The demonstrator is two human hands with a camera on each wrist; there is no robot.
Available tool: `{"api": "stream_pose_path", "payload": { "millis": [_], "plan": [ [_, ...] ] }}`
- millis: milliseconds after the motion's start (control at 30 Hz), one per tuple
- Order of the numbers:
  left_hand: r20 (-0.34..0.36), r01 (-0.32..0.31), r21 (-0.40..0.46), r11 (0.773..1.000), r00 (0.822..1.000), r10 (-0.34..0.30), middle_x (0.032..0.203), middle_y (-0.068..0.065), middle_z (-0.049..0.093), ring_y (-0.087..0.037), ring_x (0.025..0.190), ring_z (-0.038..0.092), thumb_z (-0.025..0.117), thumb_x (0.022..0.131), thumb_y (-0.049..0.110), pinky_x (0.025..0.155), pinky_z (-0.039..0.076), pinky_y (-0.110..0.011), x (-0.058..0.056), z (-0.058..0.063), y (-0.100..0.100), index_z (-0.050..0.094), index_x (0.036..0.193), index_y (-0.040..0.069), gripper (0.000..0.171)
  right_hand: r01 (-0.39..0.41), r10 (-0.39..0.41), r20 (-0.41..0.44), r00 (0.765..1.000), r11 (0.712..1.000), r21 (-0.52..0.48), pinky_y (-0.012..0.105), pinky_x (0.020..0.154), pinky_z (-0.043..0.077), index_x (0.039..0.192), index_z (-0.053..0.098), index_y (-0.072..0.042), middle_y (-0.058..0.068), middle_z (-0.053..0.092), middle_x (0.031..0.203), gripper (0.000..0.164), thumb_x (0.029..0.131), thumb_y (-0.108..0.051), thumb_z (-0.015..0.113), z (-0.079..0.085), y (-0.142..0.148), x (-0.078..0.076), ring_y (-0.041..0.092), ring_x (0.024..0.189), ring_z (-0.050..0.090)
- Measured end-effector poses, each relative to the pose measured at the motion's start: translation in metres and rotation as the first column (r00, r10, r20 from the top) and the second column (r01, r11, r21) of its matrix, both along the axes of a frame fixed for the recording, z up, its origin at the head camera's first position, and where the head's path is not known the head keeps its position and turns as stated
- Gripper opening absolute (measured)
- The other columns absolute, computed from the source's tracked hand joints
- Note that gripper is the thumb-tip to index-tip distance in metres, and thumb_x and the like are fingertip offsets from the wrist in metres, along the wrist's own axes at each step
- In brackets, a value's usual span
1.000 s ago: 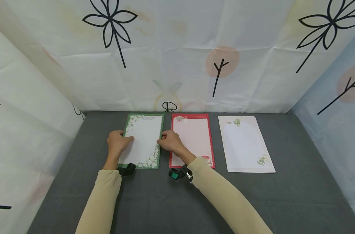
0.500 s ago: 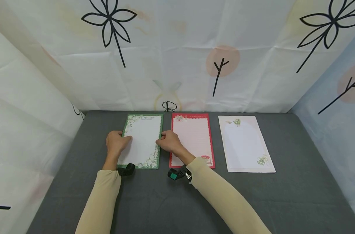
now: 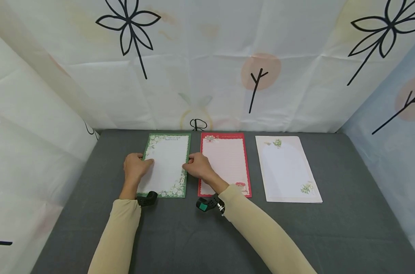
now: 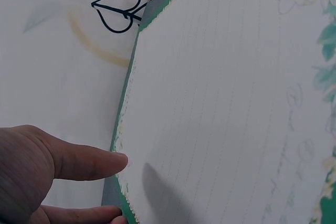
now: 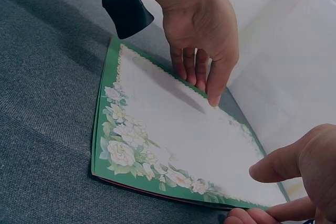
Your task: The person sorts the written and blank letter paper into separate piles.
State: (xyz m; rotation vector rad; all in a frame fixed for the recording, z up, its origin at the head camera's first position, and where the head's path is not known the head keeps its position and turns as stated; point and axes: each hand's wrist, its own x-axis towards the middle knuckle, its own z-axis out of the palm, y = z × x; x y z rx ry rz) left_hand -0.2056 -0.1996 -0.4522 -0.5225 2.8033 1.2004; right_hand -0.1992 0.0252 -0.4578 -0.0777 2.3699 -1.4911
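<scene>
A sheet of stationery paper (image 3: pixel 167 163) with a green floral border lies at the left of the row on the grey table. My left hand (image 3: pixel 135 167) holds its left edge, the thumb over the white face and the fingers along the side. On the opposite edge my right hand (image 3: pixel 199 166) has the same kind of hold, partly above the red-bordered stationery paper (image 3: pixel 224 160). The right wrist view shows layered edges and a little red under the near corner of the green-bordered paper (image 5: pixel 173 119). In the left wrist view the ruled face of the green-bordered paper (image 4: pixel 210 93) fills much of the frame.
Pale stationery paper (image 3: pixel 282 171) with small green sprigs lies to the right of the red one. Grey cloth covers the table (image 3: pixel 347 228). White printed fabric (image 3: pixel 207 76) hangs behind the table's far edge and at both sides.
Both hands and the green-bordered paper have shifted very slightly left since a second ago. Over the last half second almost nothing differs.
</scene>
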Motion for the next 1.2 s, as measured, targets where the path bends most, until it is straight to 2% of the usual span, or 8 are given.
{"api": "stream_pose_path", "payload": {
  "millis": [133,233,300,400,467,767,1000,1200],
  "plan": [
    [0.004,0.002,0.008,1.0,1.0,-0.002,0.142,-0.036,0.047,-0.051,0.132,0.041,0.064,0.093,0.016,0.106,0.038,-0.061,-0.001,0.0,-0.001,0.049,0.139,-0.018,0.059,-0.002,0.002,-0.032,0.999,1.0,-0.008,0.027,0.053,0.027,0.093,0.056,0.011,-0.002,0.037,0.063,0.023,0.096,-0.01,0.065,0.004,0.002,0.001,0.01,0.051,0.029],
    [-0.009,-0.007,0.003,1.0,1.0,0.007,0.141,-0.035,0.048,-0.05,0.132,0.043,0.065,0.094,0.017,0.105,0.039,-0.06,-0.001,0.002,0.0,0.049,0.14,-0.017,0.059,-0.001,0.001,-0.056,0.998,1.0,-0.001,0.026,0.055,0.031,0.091,0.057,0.01,-0.001,0.042,0.068,0.023,0.096,-0.011,0.065,0.007,0.006,0.003,0.01,0.057,0.035],
    [-0.026,-0.008,-0.009,1.0,1.0,0.008,0.141,-0.034,0.049,-0.049,0.132,0.043,0.066,0.095,0.017,0.105,0.039,-0.06,-0.001,0.003,0.001,0.051,0.139,-0.016,0.057,0.007,-0.007,-0.063,0.998,1.0,0.004,0.026,0.061,0.039,0.112,0.065,0.009,0.002,0.056,0.081,0.026,0.096,-0.013,0.066,0.009,0.009,0.004,0.01,0.066,0.047],
    [-0.058,-0.005,-0.016,1.0,0.998,0.004,0.141,-0.033,0.05,-0.047,0.133,0.044,0.067,0.095,0.018,0.104,0.04,-0.059,0.0,0.006,0.005,0.051,0.139,-0.015,0.057,0.02,-0.021,-0.064,0.998,1.0,-0.001,0.03,0.073,0.05,0.14,0.056,0.006,0.009,0.066,0.109,0.05,0.096,-0.014,0.067,0.012,0.015,0.006,0.016,0.087,0.062],
    [-0.071,0.004,-0.011,1.0,0.997,-0.005,0.141,-0.032,0.05,-0.047,0.133,0.045,0.068,0.095,0.019,0.103,0.042,-0.059,0.001,0.009,0.009,0.051,0.14,-0.014,0.058,0.018,-0.018,-0.076,0.997,1.0,-0.004,0.033,0.075,0.052,0.141,0.055,0.005,0.013,0.066,0.116,0.051,0.096,-0.015,0.067,0.012,0.02,0.007,0.021,0.092,0.065],
    [-0.131,0.072,0.049,0.996,0.989,-0.065,0.128,-0.031,0.056,-0.047,0.119,0.054,0.069,0.094,0.018,0.089,0.047,-0.058,0.006,0.014,0.034,0.054,0.14,-0.009,0.055,0.038,-0.04,-0.142,0.989,0.999,-0.023,0.031,0.068,0.051,0.137,0.061,0.002,0.013,0.067,0.11,0.044,0.096,-0.013,0.067,0.016,0.043,0.014,0.026,0.098,0.068],
    [-0.159,0.148,0.111,0.983,0.979,-0.129,0.124,-0.031,0.056,-0.047,0.119,0.055,0.071,0.093,0.014,0.09,0.047,-0.056,0.009,0.01,0.058,0.056,0.136,-0.01,0.052,0.091,-0.093,-0.171,0.981,0.996,-0.02,0.032,0.069,0.052,0.134,0.063,0.002,0.012,0.068,0.106,0.043,0.094,-0.011,0.069,0.017,0.058,0.017,0.028,0.097,0.069],
    [-0.168,0.194,0.127,0.973,0.971,-0.171,0.122,-0.029,0.058,-0.045,0.118,0.056,0.072,0.091,0.014,0.091,0.047,-0.055,0.009,0.006,0.077,0.058,0.135,-0.009,0.051,0.118,-0.12,-0.193,0.974,0.993,-0.024,0.033,0.071,0.053,0.132,0.065,0.002,0.011,0.068,0.104,0.04,0.094,-0.011,0.071,0.018,0.069,0.019,0.027,0.098,0.068]
  ]
}}
